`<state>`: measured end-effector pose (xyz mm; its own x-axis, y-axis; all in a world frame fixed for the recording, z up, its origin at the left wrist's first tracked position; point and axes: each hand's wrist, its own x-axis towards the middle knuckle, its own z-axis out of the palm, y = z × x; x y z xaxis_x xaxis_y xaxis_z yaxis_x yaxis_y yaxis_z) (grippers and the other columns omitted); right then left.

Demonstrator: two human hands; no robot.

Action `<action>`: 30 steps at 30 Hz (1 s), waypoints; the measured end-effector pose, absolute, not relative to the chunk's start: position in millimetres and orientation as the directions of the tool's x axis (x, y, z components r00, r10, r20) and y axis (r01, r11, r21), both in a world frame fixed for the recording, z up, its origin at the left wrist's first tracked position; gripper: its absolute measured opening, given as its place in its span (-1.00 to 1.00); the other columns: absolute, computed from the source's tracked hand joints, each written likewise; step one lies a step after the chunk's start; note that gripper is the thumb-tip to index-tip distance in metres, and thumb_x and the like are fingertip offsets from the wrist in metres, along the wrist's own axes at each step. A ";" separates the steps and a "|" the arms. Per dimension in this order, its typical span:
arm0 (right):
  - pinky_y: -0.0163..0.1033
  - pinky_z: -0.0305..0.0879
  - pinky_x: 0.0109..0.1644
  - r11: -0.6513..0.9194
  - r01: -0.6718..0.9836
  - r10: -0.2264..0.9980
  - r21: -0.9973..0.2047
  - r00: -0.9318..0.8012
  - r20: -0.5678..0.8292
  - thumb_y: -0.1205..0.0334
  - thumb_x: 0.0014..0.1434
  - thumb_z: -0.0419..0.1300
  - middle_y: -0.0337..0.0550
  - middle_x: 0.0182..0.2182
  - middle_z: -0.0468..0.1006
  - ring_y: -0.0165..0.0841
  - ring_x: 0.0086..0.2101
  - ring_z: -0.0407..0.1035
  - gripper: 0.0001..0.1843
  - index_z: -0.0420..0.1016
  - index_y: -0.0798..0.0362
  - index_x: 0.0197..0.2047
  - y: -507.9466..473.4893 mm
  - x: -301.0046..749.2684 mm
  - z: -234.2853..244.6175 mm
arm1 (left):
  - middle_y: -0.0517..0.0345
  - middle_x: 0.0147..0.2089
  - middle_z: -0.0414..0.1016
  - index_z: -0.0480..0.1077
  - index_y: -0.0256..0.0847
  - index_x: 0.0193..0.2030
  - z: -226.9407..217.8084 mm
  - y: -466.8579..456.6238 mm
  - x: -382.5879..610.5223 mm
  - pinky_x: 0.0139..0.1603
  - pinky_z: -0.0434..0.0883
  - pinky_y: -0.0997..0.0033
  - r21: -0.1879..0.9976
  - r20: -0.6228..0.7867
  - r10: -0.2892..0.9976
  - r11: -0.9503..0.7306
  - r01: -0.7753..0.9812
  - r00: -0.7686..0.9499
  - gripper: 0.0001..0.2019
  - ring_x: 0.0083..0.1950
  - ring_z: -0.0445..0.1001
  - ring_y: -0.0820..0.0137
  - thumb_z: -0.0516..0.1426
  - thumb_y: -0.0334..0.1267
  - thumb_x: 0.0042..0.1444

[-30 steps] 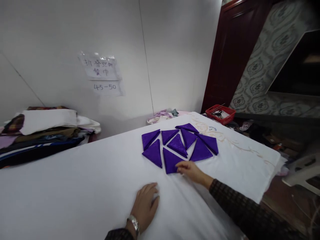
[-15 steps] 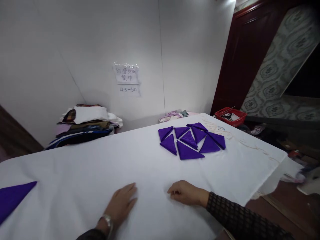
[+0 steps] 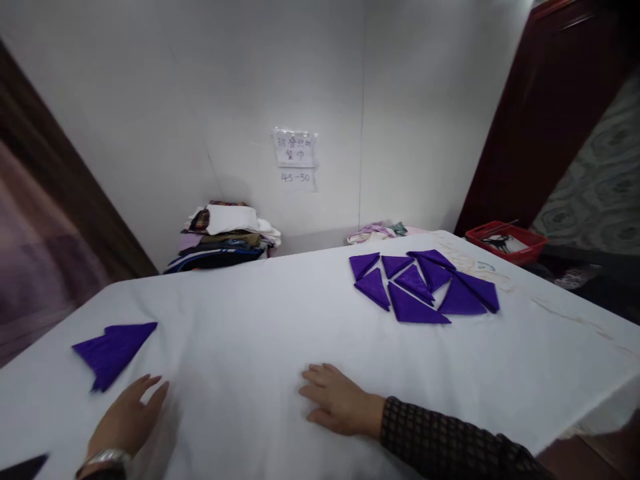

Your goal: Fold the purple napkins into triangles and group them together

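My left hand (image 3: 131,415), with a silver watch at the wrist, is held over the left part of the white tablecloth (image 3: 240,360), thumb and fingers apart and nothing in them. Just beyond its fingertips lies a purple cloth napkin (image 3: 113,350), loosely folded with uneven corners. Fingers spread, my right hand (image 3: 340,399) is low over the middle of the cloth and holds nothing. Farther back on the right, several purple napkins (image 3: 413,303) folded into triangles lie in a close cluster. A dark pointed piece (image 3: 25,467) shows at the bottom left corner, mostly cut off.
Stacked clothes (image 3: 225,237) stand at the table's back edge on the left. Behind the cluster are crumpled pale fabrics (image 3: 373,232). A red basket (image 3: 530,250) holding scissors sits at the back right corner. A paper sign (image 3: 295,159) hangs on the wall.
The view has turned left, bringing the whole loose napkin into sight. My left hand has moved left toward it. My right hand has opened from a loosely curled shape and shifted slightly left.
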<state>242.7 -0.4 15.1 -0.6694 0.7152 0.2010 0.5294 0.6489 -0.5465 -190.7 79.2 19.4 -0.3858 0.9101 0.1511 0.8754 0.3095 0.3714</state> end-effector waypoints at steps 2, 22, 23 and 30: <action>0.05 -0.18 0.28 0.647 0.554 0.713 -0.524 -0.684 0.156 0.05 0.20 0.09 0.01 0.25 0.15 -0.16 0.25 -0.06 -0.47 0.22 0.00 0.21 -2.0 240.0 9.8 | 0.12 0.07 0.47 0.42 -0.17 -0.26 33.1 72.9 -177.5 -0.01 0.39 0.25 0.401 0.080 0.884 0.394 0.827 -0.460 -0.73 -0.29 0.51 0.35 0.04 -0.11 -0.03; 0.06 0.18 0.17 0.819 0.469 0.567 -0.330 -0.747 0.346 0.08 0.20 0.10 -0.08 0.22 0.20 -0.11 0.18 0.12 -0.48 0.21 -0.18 0.23 22.6 262.0 -75.4 | -0.34 0.07 0.36 0.37 -0.40 -0.05 39.8 117.9 -212.0 0.03 0.26 -0.07 0.388 0.097 0.551 0.746 0.541 -0.829 -0.51 0.14 0.29 -0.05 0.03 0.00 0.05; 0.07 0.21 0.14 0.819 0.459 0.562 -0.344 -0.764 0.317 0.06 0.19 0.11 -0.08 0.21 0.21 -0.09 0.17 0.14 -0.49 0.23 -0.21 0.22 24.8 261.0 -75.4 | -0.39 0.05 0.36 0.36 -0.46 -0.06 42.7 120.8 -212.6 0.00 0.26 -0.09 0.384 0.081 0.546 0.755 0.532 -0.834 -0.46 0.11 0.31 -0.09 0.02 0.04 0.04; 0.13 -0.01 0.24 0.669 0.518 0.667 -0.533 -0.735 0.124 -0.06 0.19 0.08 -0.05 0.24 0.16 -0.07 0.22 0.02 -0.47 0.24 -0.19 0.21 17.0 248.1 -24.6 | -0.27 -0.09 0.49 0.39 -0.36 -0.19 43.6 133.3 -228.6 -0.26 0.41 0.00 0.317 0.093 0.637 0.709 0.629 -0.765 -0.55 -0.04 0.45 -0.10 0.03 0.02 -0.03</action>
<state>248.1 17.0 -24.6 -0.7348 0.6669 0.1237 0.5177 0.6692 -0.5330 -228.6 133.3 43.6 -0.7650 0.6372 0.0934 0.6295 0.7092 0.3174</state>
